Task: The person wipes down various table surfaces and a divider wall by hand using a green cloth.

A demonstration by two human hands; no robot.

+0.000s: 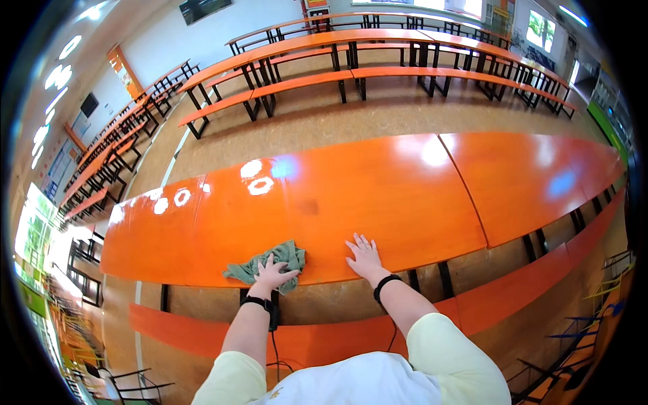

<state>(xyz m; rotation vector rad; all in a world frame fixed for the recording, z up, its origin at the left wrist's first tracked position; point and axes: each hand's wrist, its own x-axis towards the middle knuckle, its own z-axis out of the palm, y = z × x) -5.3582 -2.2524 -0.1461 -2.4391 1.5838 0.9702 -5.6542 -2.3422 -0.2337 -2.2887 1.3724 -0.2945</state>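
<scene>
A crumpled green cloth (291, 257) lies at the near edge of a glossy orange table (385, 202), a corner of it hanging over the edge. My left hand (273, 273) presses down on the cloth with its fingers spread. To the right, my right hand (364, 257) rests on the bare tabletop near the same edge, fingers slightly apart and nothing held. Both wrists wear black bands, and a cable hangs from each.
An orange bench (324, 341) runs along the near side, just below my forearms. A seam (463, 190) crosses the tabletop at the right. Beyond the table stand more orange benches (304, 83) and long tables (324, 39) on black metal legs.
</scene>
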